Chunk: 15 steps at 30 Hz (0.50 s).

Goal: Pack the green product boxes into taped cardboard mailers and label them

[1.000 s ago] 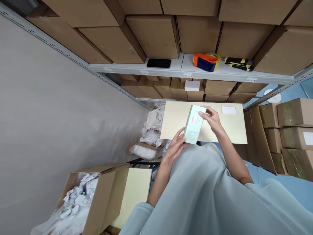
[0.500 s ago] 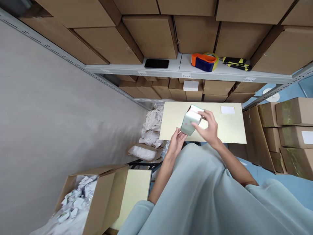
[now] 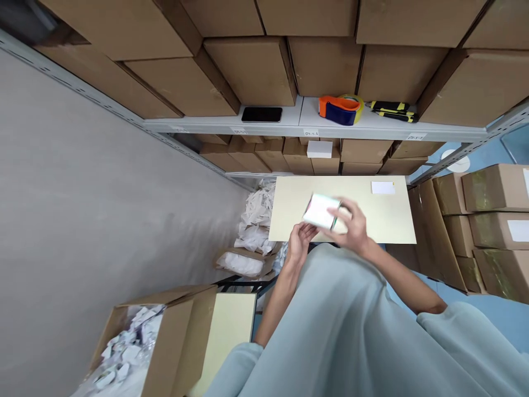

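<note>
A small box (image 3: 321, 212), white on its upper face with green along its right edge, is tilted above the pale tabletop (image 3: 285, 193). My right hand (image 3: 350, 227) grips it from the right, thumb and fingers round that end, slightly smeared by motion. Under the box's lower left edge is my left hand (image 3: 301, 240), palm up, fingers stretched out. Whether its fingertips touch the box I cannot tell. On the tabletop to the right lies a flat white card or label (image 3: 383, 188).
Brown cartons (image 3: 250, 71) fill the shelf ahead. Its edge bears a phone (image 3: 262, 114), a tape dispenser (image 3: 341, 109) and yellow-black cutters (image 3: 394, 111). A carton of paper scraps (image 3: 132, 342) stands lower left, stacked cartons (image 3: 496, 231) at right.
The box has turned in my right hand, so a white face replaces the pale green one. My left fingers have straightened below it. The view has tilted slightly upward.
</note>
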Available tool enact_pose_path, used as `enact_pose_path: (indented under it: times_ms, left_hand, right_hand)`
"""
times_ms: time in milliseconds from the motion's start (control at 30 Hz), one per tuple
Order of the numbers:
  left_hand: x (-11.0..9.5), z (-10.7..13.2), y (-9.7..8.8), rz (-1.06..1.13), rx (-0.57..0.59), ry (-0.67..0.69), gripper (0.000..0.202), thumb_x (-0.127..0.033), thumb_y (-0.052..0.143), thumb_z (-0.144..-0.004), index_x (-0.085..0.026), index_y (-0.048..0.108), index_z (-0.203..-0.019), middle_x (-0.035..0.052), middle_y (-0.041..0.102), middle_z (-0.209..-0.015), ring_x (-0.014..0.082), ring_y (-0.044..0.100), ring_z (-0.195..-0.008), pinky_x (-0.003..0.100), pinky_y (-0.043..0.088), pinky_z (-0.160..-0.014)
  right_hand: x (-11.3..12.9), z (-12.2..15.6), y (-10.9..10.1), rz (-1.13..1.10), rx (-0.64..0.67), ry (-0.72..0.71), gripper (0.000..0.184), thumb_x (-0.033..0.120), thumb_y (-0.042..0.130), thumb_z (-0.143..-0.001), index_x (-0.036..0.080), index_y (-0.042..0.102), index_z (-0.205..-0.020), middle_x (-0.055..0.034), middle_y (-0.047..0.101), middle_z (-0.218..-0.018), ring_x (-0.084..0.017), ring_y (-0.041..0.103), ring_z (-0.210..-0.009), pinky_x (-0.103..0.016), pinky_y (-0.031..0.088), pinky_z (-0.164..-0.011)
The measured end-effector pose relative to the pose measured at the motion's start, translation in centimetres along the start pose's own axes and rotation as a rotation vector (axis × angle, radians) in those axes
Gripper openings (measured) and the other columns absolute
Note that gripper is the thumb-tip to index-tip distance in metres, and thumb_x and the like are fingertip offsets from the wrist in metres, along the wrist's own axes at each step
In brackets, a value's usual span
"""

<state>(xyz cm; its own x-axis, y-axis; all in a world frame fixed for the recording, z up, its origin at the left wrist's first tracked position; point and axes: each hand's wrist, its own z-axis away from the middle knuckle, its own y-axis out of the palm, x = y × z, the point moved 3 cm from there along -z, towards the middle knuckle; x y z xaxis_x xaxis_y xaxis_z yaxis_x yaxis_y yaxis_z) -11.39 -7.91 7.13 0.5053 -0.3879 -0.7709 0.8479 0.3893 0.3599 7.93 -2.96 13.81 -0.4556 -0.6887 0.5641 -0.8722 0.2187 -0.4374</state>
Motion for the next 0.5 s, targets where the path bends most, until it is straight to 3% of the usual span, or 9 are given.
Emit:
enact_pose_path:
  times_ms: [67, 133, 233, 300, 400, 500]
  left_hand:
    - [-1.1, 1.1, 0.2, -0.12, -0.021, 0.1, 0.029, -0.039, 0.082, -0.097, -0.016, 0.085, -0.114, 0.0129, 0.086, -0.115, 0.0279, 0.082, -0.111, 0.046, 0.067, -0.105]
    - [-3.0, 2.4, 1.1, -0.308, -0.017, 0.294, 0.026, -0.036, 0.086, -0.09, -0.018, 0.089, -0.108, 0.012, 0.089, -0.113, 0.028, 0.084, -0.111, 0.042, 0.067, -0.102]
    - [-6.2, 3.8, 3.1, -0.531, -0.019, 0.566, 0.023, -0.039, 0.088, -0.092, -0.021, 0.091, -0.106, 0.0095, 0.09, -0.11, 0.0232, 0.084, -0.101, 0.035, 0.068, -0.089]
    - [-7.9, 3.8, 4.3, -0.6, -0.012, 0.688, 0.023, -0.038, 0.086, -0.095, -0.022, 0.091, -0.111, 0.0075, 0.09, -0.106, 0.0201, 0.082, -0.093, 0.032, 0.067, -0.085]
    - [-9.6, 2.6, 5.3, -0.686, 0.028, 0.818, 0.024, -0.031, 0.082, -0.1, -0.023, 0.09, -0.121, 0.0068, 0.089, -0.109, 0.0194, 0.081, -0.097, 0.033, 0.067, -0.088]
    - [-10.2, 1.0, 5.4, -0.79, 0.073, 0.826, 0.027, -0.023, 0.076, -0.103, -0.024, 0.088, -0.127, 0.0072, 0.089, -0.116, 0.0205, 0.08, -0.106, 0.033, 0.067, -0.091]
  right_hand:
    - [-3.6, -2.3, -0.7, -0.12, -0.105, 0.355, 0.059, 0.067, 0.084, -0.097, 0.028, 0.072, -0.14, -0.0167, 0.077, -0.14, -0.033, 0.079, -0.125, -0.048, 0.071, -0.098]
    - [-7.2, -3.7, -0.7, -0.346, -0.168, 0.678, 0.061, 0.077, 0.078, -0.097, 0.027, 0.07, -0.132, -0.0123, 0.081, -0.131, -0.028, 0.081, -0.113, -0.042, 0.07, -0.093]
    - [-10.5, -3.0, 1.1, -0.661, -0.061, 1.124, 0.06, 0.079, 0.078, -0.094, 0.025, 0.069, -0.119, -0.0077, 0.084, -0.11, -0.025, 0.082, -0.1, -0.037, 0.068, -0.091]
    - [-10.8, -1.1, 2.8, -0.817, 0.069, 1.378, 0.053, 0.074, 0.073, -0.1, 0.025, 0.067, -0.116, -0.006, 0.084, -0.097, -0.024, 0.082, -0.09, -0.034, 0.068, -0.087]
    - [-9.0, 2.4, 5.3, -1.0, 0.283, 1.691, 0.041, 0.065, 0.058, -0.112, 0.024, 0.063, -0.115, -0.0071, 0.081, -0.087, -0.023, 0.081, -0.076, -0.03, 0.065, -0.074]
    - [-6.6, 5.2, 7.1, -1.109, 0.441, 1.903, 0.04, 0.061, 0.041, -0.118, 0.024, 0.058, -0.116, -0.0108, 0.081, -0.089, -0.023, 0.082, -0.074, -0.028, 0.064, -0.066]
